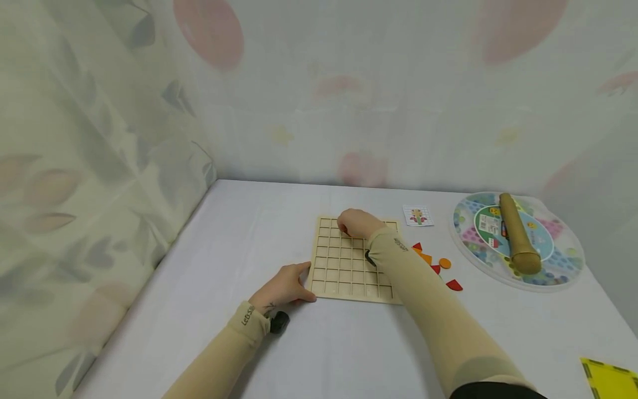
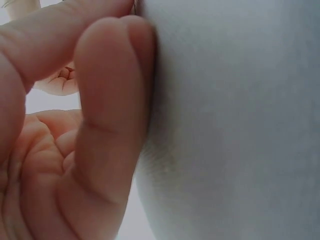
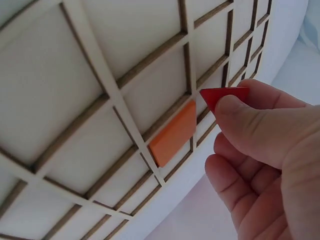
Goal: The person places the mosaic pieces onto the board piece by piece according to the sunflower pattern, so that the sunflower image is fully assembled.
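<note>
A pale wooden grid board lies flat on the white table. My left hand rests at the board's near left corner, fingers against its edge; the left wrist view shows only my fingers against the white surface. My right hand is over the board's far rows, pinching a red tile between thumb and finger above the grid board. An orange tile sits in one cell just beside the red one.
Loose red and orange tiles lie right of the board. A small picture card sits behind them. A round clear lid with a cardboard tube is at far right. A yellow box corner shows bottom right. Curtains wall the left and back.
</note>
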